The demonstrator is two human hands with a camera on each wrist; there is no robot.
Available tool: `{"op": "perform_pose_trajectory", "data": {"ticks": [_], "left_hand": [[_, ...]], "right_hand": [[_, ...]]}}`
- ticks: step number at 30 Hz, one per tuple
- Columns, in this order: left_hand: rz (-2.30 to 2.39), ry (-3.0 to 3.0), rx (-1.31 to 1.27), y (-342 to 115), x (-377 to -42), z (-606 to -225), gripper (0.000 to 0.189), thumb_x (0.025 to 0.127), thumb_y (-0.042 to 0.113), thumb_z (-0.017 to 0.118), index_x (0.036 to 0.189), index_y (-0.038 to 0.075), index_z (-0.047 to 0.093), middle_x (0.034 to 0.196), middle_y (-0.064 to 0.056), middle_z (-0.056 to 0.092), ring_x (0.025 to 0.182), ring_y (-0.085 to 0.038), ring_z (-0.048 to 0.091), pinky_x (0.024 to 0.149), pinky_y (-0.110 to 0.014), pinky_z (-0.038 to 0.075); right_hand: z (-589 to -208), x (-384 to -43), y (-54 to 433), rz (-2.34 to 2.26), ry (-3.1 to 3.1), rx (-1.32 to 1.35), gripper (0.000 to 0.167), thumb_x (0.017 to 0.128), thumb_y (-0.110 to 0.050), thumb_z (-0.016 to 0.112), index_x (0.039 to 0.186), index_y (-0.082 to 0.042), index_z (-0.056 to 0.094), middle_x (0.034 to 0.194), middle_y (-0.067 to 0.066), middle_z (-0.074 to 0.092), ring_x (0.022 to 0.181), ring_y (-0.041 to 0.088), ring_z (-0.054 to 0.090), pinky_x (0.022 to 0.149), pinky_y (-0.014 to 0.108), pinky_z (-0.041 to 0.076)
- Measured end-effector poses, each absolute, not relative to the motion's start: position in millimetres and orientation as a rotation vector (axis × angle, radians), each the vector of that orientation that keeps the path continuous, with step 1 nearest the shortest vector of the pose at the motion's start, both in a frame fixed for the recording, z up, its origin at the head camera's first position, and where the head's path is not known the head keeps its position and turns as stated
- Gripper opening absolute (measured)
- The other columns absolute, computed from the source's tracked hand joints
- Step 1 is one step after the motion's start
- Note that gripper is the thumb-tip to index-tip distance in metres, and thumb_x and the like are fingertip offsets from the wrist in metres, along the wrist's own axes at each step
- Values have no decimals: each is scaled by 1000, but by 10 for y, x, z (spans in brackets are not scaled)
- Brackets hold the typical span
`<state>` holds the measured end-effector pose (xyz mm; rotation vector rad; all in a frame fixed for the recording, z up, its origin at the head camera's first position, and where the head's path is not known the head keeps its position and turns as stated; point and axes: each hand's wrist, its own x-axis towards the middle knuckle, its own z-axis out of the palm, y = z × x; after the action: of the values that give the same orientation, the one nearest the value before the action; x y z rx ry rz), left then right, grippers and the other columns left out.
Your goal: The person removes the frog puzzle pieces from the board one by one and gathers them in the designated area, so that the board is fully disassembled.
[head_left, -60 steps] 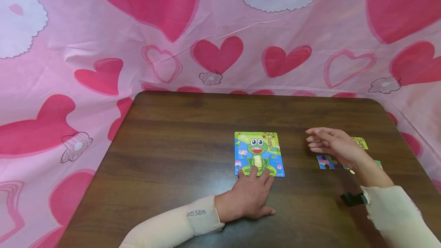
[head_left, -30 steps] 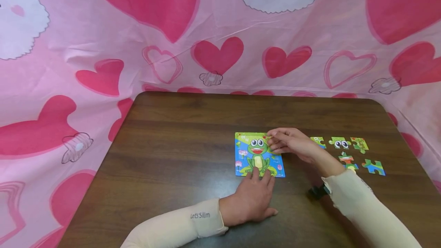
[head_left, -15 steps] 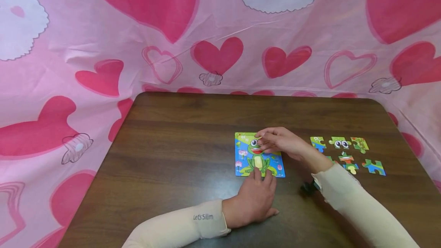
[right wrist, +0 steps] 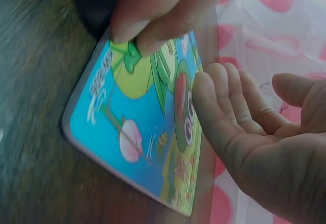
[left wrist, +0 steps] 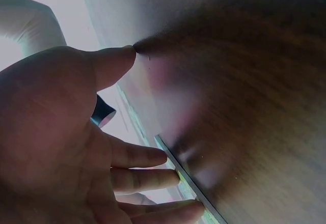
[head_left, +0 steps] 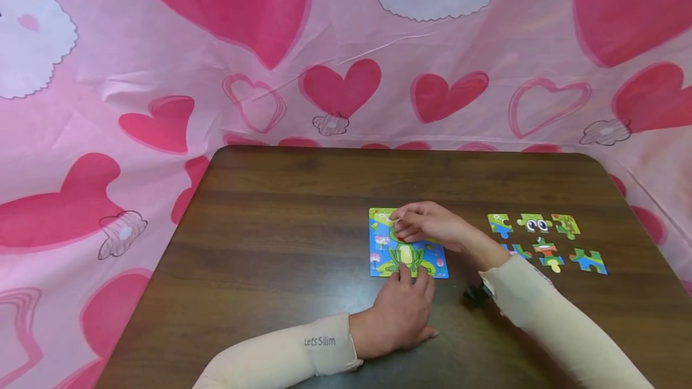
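Note:
A square frog puzzle board [head_left: 381, 257] lies on the brown table. My left hand [head_left: 399, 316] rests its fingertips on the board's near edge, thumb spread out to the side; the left wrist view shows those fingers [left wrist: 147, 179] against the edge. Over the board's far part is my right hand [head_left: 432, 224], covering the frog's eyes in the head view. In the right wrist view its fingers [right wrist: 224, 102] are slightly bent beside the frog's face, thumb apart, and no piece shows between them. Whether they touch the board is unclear.
Several loose jigsaw pieces lie on the right of the table [head_left: 292, 209]: an eyes piece [head_left: 534, 224], a mouth piece [head_left: 546, 251], a blue-green piece [head_left: 589, 260] and others. The right forearm partly covers one. A pink heart-print cloth [head_left: 346, 35] hangs behind.
My right hand has moved left from beside the loose pieces to over the board, uncovering most of them. The left hand has stayed on the board's near edge, shifting only slightly.

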<state>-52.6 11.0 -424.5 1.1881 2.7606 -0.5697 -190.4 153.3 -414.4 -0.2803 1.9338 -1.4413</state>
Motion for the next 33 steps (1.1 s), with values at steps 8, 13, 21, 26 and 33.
{"op": "perform_pose_trajectory", "data": {"ticks": [8,13,21,26,33], "left_hand": [[-587,2771,1177,111,-517,-4244,89,88,84,41,150,19,46,151,-1,48,126,-29,55,97,-30,52],[-572,2773,1175,114,-514,-4231,90,88,84,41,150,19,47,150,-2,48,125,-29,55,97,-30,52],[-517,2760,1160,114,-506,-4229,91,88,85,37,149,19,48,149,-2,49,125,-29,57,95,-30,53],[-500,2775,1170,114,-509,-4232,90,88,85,38,148,18,50,148,-2,50,122,-28,57,92,-30,54],[-481,2815,1187,102,-513,-4252,90,88,84,40,146,16,51,146,-3,51,117,-28,58,90,-30,55]], "right_hand": [[-4163,-1905,1402,-1382,1926,-316,39,107,-23,50,134,4,58,127,23,66,111,27,67,99,43,55],[-4156,-1892,1328,-1368,1916,-331,38,108,-22,49,134,4,59,127,22,66,113,27,66,100,42,54],[-4162,-1845,1234,-1345,1917,-342,38,107,-24,50,133,2,61,125,20,68,113,25,67,99,40,55],[-4168,-1834,1222,-1357,1918,-324,38,108,-23,49,133,2,60,127,20,67,115,28,66,99,41,55],[-4190,-1835,1217,-1348,1929,-307,37,108,-25,50,132,1,62,127,17,67,114,24,66,98,38,55]]}}
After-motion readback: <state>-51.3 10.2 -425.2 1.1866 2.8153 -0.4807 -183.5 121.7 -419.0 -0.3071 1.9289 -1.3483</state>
